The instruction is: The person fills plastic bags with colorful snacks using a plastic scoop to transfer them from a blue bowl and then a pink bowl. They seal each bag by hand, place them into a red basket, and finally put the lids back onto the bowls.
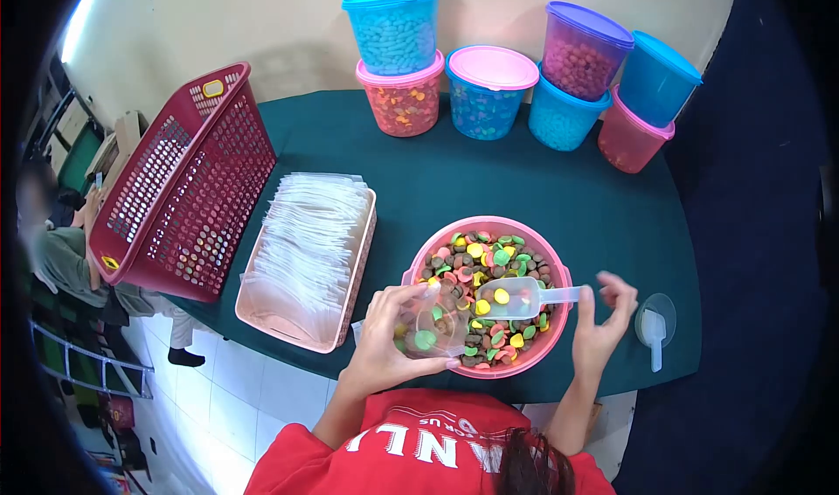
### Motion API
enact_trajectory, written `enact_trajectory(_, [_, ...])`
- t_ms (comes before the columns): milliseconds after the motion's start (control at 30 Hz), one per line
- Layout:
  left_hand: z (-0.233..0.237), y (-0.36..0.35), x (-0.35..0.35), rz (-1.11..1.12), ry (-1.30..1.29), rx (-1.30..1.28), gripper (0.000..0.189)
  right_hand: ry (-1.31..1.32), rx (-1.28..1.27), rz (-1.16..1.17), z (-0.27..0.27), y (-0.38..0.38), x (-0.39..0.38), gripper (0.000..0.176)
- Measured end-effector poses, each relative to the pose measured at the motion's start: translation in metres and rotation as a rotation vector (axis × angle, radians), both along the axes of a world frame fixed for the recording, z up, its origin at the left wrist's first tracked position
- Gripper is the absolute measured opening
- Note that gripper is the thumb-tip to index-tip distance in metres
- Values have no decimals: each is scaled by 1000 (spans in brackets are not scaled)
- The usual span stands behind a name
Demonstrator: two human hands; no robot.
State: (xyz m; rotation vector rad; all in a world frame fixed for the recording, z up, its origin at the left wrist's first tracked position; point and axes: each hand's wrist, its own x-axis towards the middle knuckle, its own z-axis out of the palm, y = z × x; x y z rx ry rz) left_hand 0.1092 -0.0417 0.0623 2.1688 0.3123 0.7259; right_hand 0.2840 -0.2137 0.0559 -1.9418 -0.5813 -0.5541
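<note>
My left hand point(384, 336) grips a clear plastic bag point(444, 342) with a few green and brown pieces showing through it. The bag is over the left side of a pink tub point(562, 341) full of small colourful candies point(476, 252). A clear scoop point(522, 297) with a few yellow pieces in it lies over the candies, its handle pointing right. My right hand point(605, 320) is at the end of that handle, the thumb touching or very close to it. Its fingers are spread away from the thumb and slightly blurred.
A pink box point(357, 296) of stacked clear bags point(308, 233) stands left, beside a maroon basket point(205, 189). Stacked lidded tubs point(402, 102) line the wall. A small clear bowl point(668, 314) holds a second scoop point(655, 338) at right. Another person point(65, 255) is at far left.
</note>
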Motion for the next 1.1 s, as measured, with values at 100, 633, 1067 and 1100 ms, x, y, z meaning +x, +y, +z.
enact_trajectory(100, [1, -14, 10, 61, -21, -57, 80, 329, -21, 719, 20, 0, -34, 19])
enact_trajectory(633, [-7, -40, 11, -71, -195, -665, 33, 626, 238, 947, -7, 37, -64, 25])
enact_trajectory(1067, [-19, -28, 9, -33, -216, -720, 12, 760, 334, 853, -9, 26, -52, 19])
enact_trajectory(1100, [-19, -27, 11, -37, -207, -722, 12, 723, 337, 855, -13, 25, -51, 18])
